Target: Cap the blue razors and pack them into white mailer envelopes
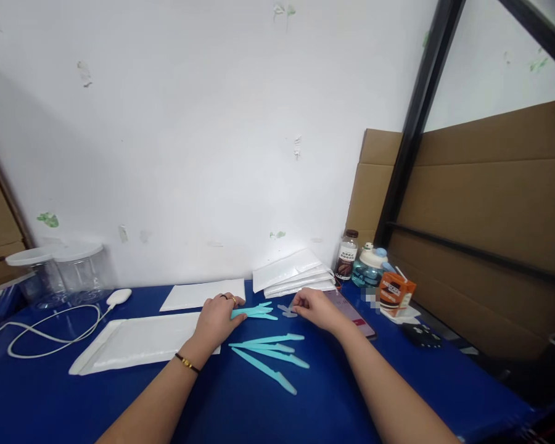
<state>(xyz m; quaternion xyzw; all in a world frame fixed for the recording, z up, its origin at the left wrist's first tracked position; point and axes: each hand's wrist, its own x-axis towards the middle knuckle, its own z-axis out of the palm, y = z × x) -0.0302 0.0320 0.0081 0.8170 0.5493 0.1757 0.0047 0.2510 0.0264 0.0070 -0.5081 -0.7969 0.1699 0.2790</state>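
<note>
My left hand (pixel 221 314) is closed around the handle ends of several teal eyebrow razors (pixel 259 312), whose heads fan out to the right. Below it, several more teal eyebrow razors (pixel 271 348) lie spread on the blue table, heads toward the right. My right hand (pixel 317 306) has thumb and fingers pinched on a small translucent plastic piece (pixel 293 303). Other small translucent plastic pieces (pixel 285 310) lie on the table just left of its fingertips. Their exact shape is too small to make out.
White padded envelopes (pixel 139 339) lie at left, with a stack (pixel 293 271) by the wall. A phone (pixel 351 311) rests beside my right forearm. Bottles (pixel 346 256) and an orange carton (pixel 395 293) stand at right. Clear tubs (pixel 81 271) and a white cable (pixel 50 354) are far left.
</note>
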